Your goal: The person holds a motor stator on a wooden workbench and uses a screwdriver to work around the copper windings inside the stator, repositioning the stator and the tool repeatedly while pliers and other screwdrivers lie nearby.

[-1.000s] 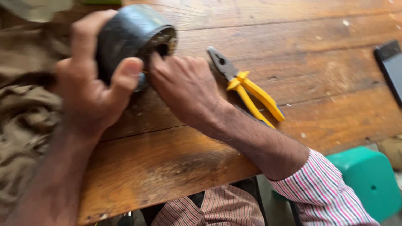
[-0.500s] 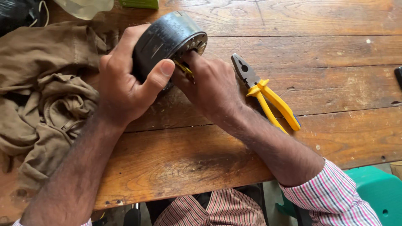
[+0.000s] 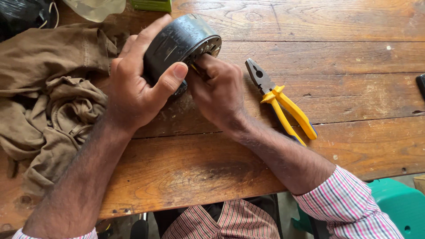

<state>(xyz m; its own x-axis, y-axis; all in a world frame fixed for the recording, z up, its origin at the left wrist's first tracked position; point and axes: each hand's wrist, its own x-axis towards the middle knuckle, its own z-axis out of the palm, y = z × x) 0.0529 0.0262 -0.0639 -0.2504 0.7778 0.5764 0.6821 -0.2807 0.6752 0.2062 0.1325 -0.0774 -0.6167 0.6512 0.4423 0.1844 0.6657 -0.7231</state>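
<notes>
Bare hands point(image 3: 133, 93), rolled pink-and-white checked shirt sleeves point(image 3: 349, 208)

The left hand point(image 3: 133, 95) grips a dark round casing point(image 3: 177, 42) at upper centre; the right hand point(image 3: 219, 95) pokes into its open end. Yellow-handled pliers point(image 3: 283, 104) lie just right, a brown cloth point(image 3: 48, 97) left.

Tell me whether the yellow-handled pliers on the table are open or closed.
Slightly open: the pliers lie flat on the wooden table, untouched, their two yellow handles spread apart toward the ends. Whether the tips meet, I cannot tell.
</notes>
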